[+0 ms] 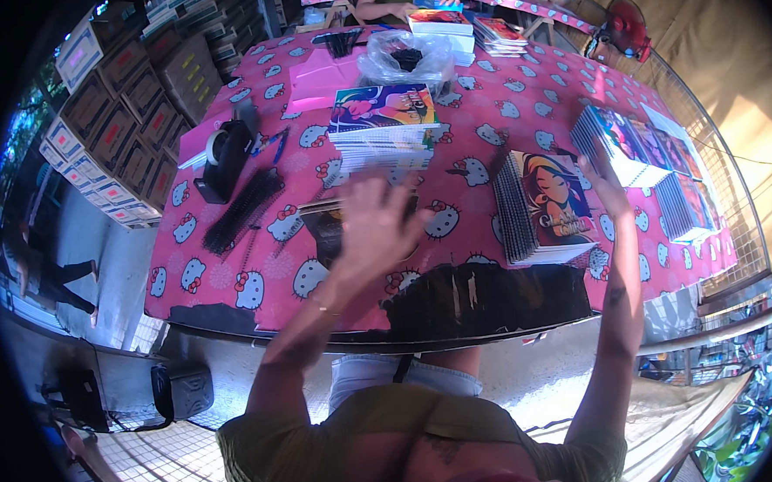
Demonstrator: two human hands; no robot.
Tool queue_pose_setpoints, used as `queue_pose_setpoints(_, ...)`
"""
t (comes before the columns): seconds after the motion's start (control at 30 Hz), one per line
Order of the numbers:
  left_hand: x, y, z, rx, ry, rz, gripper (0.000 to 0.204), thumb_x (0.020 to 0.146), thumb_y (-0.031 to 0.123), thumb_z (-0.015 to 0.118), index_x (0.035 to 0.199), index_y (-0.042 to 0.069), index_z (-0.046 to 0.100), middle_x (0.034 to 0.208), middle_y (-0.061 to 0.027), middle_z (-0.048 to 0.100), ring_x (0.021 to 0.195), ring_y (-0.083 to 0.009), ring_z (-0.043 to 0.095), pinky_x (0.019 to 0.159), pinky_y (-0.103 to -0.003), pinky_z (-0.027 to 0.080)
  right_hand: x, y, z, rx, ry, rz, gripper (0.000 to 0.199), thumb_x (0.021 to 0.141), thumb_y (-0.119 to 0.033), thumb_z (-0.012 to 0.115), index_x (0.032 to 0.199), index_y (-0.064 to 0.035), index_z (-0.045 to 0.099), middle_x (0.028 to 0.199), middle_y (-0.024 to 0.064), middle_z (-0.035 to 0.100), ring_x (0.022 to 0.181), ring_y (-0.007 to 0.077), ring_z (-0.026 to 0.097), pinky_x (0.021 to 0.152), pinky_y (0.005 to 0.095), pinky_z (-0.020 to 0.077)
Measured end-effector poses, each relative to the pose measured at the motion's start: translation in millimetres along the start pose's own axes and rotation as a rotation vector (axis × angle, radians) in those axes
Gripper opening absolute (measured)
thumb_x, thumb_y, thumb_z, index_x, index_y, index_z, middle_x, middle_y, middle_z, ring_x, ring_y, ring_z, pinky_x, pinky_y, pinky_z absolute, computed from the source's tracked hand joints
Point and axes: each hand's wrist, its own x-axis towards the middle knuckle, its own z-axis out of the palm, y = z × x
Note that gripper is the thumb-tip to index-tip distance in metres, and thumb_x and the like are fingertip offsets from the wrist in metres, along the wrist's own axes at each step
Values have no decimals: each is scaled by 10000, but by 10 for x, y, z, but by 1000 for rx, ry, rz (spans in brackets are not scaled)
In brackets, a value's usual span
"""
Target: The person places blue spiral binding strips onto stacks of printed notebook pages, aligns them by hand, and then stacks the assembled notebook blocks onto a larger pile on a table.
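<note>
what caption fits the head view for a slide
Left hand raised over pink cartoon-cat tablecloth; right hand reaching spiral notebook stacks.

Glossy paper notebook covers [555, 199] (wire-bound, seemingly) on a smooth plastic-looking tablecloth [484, 105].

Place: small bindery or stationery stall, open to the street. Evidence: desk [518, 86] under a pink cartoon-cat cloth; stacks of spiral notebooks [537, 207] along its right edge; loose black binding coils [243, 209] near its left edge; tape dispenser [224, 158]; stacked cartons [126, 106] beyond the left edge.
</note>
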Motion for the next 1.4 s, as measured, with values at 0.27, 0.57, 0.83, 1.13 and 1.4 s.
queue_pose_setpoints(0.27,124,-439,-62,-484,-385,56,303,896,334,734,1045,70,733,937,-140,696,933,-340,690,818,-455,523,-1138,-1234,1989,-373,-344,-529,564,918,-269,718,1439,-143,540,1267,165,637,1159,400,614,965,475,492)
queue_pose_setpoints(0.57,891,-1674,702,89,85,174,239,923,71,602,1142,73,697,1089,-101,704,1018,-291,653,952,-456,481,-1434,-1203,1984,-143,-502,-408,478,920,-211,712,1372,-118,589,1232,161,654,1086,383,651,922,474,524)
queue_pose_setpoints(0.83,775,-201,-910,-215,261,393,153,932,81,655,1079,67,691,891,-81,635,829,-263,620,749,-388,379,-1273,-1142,1805,472,24,-354,612,919,-129,756,1435,-5,453,1240,164,634,1136,234,608,987,371,481)
queue_pose_setpoints(1.13,496,173,-828,-243,74,522,179,898,63,657,1077,56,651,903,-89,642,868,-271,628,801,-398,407,-1601,-630,1981,835,-7,-118,285,924,-40,750,1188,-26,643,1059,19,721,944,85,653,857,260,520)
queue_pose_setpoints(1.4,478,157,-992,-107,32,523,169,897,102,662,1060,54,663,937,-87,668,889,-257,650,821,-392,426,-1566,-650,2113,871,-93,-162,259,917,-52,761,1159,-27,673,1100,29,734,992,85,659,909,265,517)
